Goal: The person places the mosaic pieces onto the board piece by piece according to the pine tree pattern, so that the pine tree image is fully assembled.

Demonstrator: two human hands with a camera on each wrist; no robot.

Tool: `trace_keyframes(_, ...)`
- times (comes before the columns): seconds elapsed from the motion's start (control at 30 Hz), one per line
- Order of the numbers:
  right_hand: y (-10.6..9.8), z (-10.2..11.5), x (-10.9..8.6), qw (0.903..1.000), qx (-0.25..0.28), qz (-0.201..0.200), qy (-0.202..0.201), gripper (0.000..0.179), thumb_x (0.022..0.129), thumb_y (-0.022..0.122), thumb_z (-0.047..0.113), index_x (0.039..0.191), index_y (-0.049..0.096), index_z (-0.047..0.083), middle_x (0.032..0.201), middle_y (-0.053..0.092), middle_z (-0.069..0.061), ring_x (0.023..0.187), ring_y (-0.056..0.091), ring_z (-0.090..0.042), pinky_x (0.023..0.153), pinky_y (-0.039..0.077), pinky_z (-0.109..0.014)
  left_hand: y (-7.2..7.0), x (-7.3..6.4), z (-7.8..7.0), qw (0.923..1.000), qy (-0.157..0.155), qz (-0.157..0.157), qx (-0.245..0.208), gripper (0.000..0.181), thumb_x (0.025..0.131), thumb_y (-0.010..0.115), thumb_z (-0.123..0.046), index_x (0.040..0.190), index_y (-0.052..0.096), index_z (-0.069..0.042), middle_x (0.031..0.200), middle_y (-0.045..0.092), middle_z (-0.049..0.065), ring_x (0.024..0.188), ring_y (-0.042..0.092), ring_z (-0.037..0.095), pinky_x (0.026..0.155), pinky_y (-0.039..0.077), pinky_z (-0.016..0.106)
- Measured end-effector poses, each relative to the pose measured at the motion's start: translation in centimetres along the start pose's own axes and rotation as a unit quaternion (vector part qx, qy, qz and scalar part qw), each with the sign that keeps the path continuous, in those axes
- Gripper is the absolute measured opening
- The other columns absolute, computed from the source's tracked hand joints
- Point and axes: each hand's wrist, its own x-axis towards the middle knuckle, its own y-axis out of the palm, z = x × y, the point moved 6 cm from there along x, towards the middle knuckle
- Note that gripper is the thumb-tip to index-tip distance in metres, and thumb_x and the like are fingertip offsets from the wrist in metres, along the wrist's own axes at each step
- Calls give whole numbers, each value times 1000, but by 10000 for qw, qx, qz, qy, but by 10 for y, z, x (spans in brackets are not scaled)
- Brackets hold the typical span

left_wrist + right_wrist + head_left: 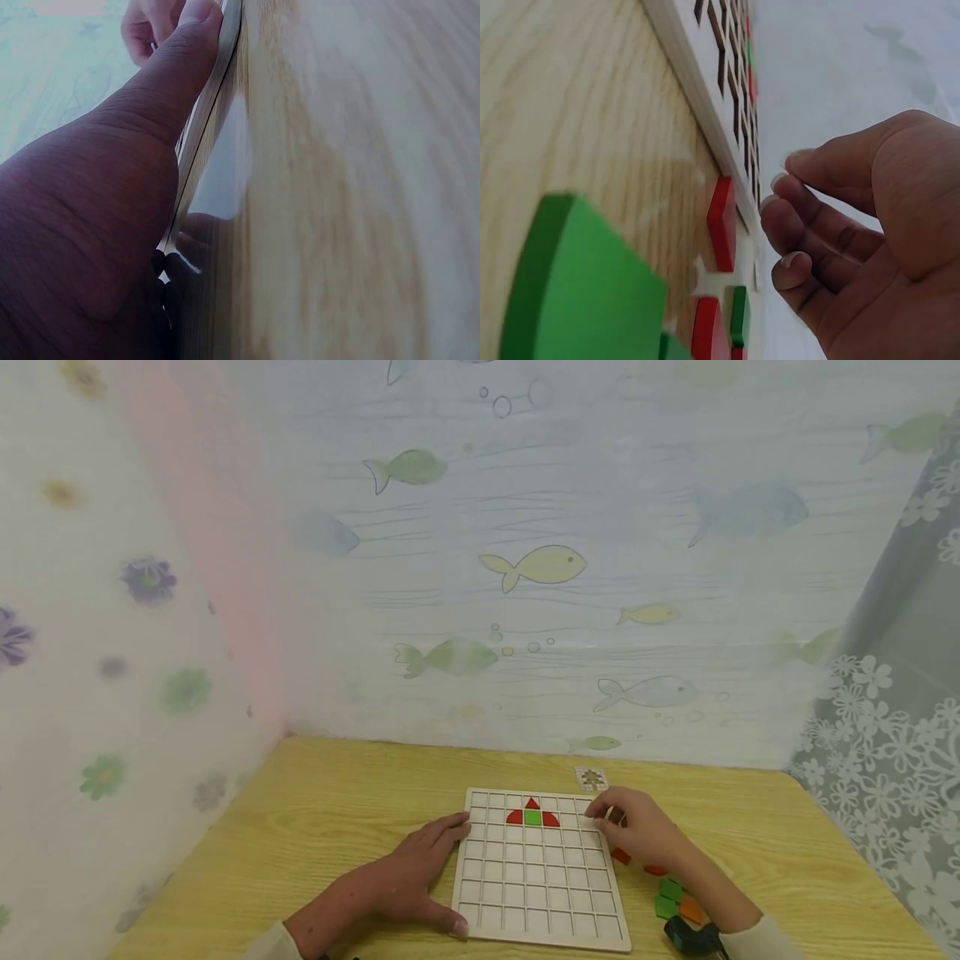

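Observation:
A pale wooden grid board lies on the table. Near its far side, a green square sits in the grid, with a red triangle above it and red curved pieces on both sides. My left hand rests along the board's left edge, fingers near the far part and thumb at the near corner. Over the board's right edge hovers my right hand, fingers loosely bent and thumb near the fingertips; no piece shows between them. Below it, a loose red piece lies beside the board.
Right of the board lie loose green pieces, an orange piece and red ones, partly hidden by the right arm. A small patterned card lies beyond the board. Patterned curtains hang behind the wooden table.

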Motion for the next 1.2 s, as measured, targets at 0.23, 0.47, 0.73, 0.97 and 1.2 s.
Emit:
trace_keyframes(0.23,-6,-8,-15,9999,-1,171,-8,8,102,71,10,108,76,11,102,70,2,79,62,-7,67,55,-27,0,1,0,10000,9,30,-29,128,77,74,-84,171,19,-16,178,11,3,161,20,29,124,30,59)
trace_keyframes(0.47,-12,-10,-31,9995,-205,171,-151,7,100,74,10,105,77,13,100,69,3,75,58,-4,66,53,-26,0,1,0,10000,-9,30,-36,128,77,74,-84,171,19,-16,178,11,3,161,21,30,123,31,59)
trace_keyframes(0.73,-13,-11,-42,9983,-14,527,-235,11,97,80,18,108,77,16,104,68,2,73,55,-4,63,50,-25,0,1,0,10000,-13,45,-35,128,77,74,-84,170,19,-15,178,11,3,161,21,30,124,30,59)
trace_keyframes(0.97,-10,-11,-43,9978,-20,610,-265,11,98,79,17,107,74,15,105,64,1,72,52,-4,62,48,-25,0,1,1,10000,-6,58,-52,128,78,73,-84,170,19,-15,177,11,4,161,20,29,124,30,59)
trace_keyframes(1.2,-7,-11,-43,9972,-82,730,-108,12,98,78,17,106,70,14,106,61,0,69,49,-3,60,46,-24,2,2,2,10000,57,13,-41,128,77,76,-82,170,20,-14,177,12,4,161,20,28,124,31,57)
